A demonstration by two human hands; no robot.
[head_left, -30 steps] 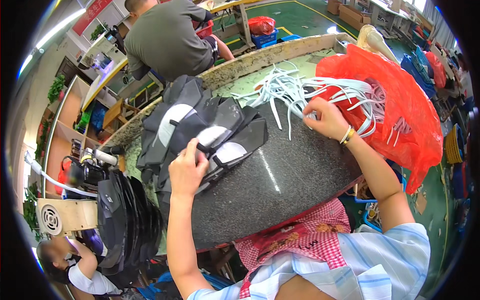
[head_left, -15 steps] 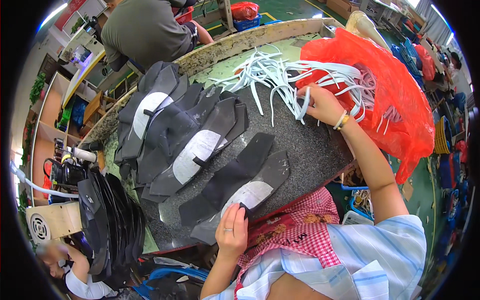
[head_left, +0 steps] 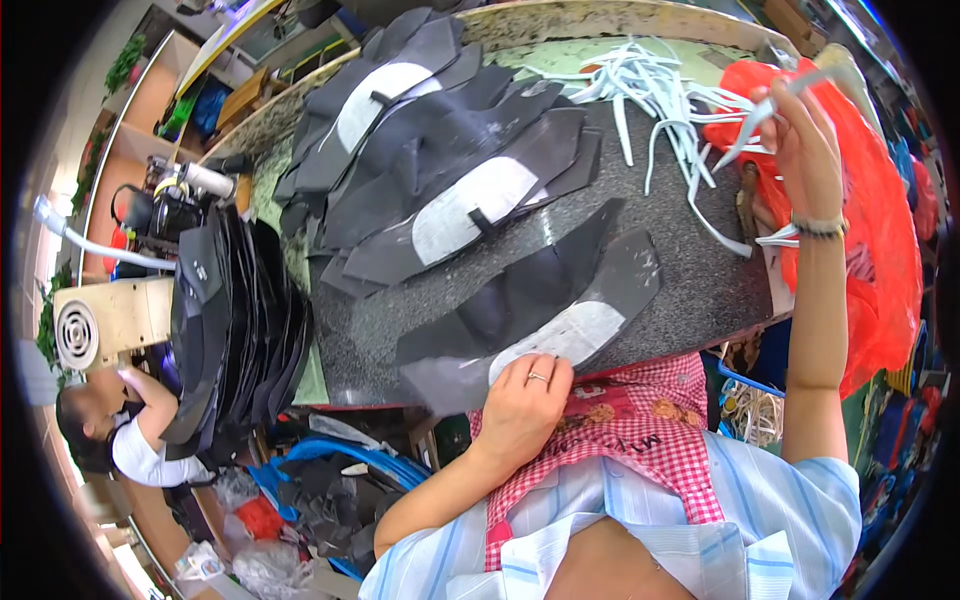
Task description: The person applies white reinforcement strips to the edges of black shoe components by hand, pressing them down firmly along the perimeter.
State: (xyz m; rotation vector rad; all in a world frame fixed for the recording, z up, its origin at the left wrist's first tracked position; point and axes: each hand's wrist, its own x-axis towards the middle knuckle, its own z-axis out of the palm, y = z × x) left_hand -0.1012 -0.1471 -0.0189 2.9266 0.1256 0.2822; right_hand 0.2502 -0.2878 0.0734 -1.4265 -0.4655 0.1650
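My right hand is raised at the far right, its fingers pinching a pale white strip. More such strips lie in a loose tangle at the back of the dark speckled tabletop. By the near edge, my left hand is closed on the edge of a black sheet piece, next to its whitish rounded patch. Its fingertips are partly hidden. Farther back lies a heap of similar black pieces; two on top show white patches with a small black tab.
A crumpled red plastic bag covers the table's right corner. On the left hang many stacked black sheets, beside a small machine and a beige box with a round grille. A person sits at the lower left.
My right hand has moved away from the tangle and up, drawing one strip with it. My left hand has shifted along the black piece's near edge. The whole view has turned.
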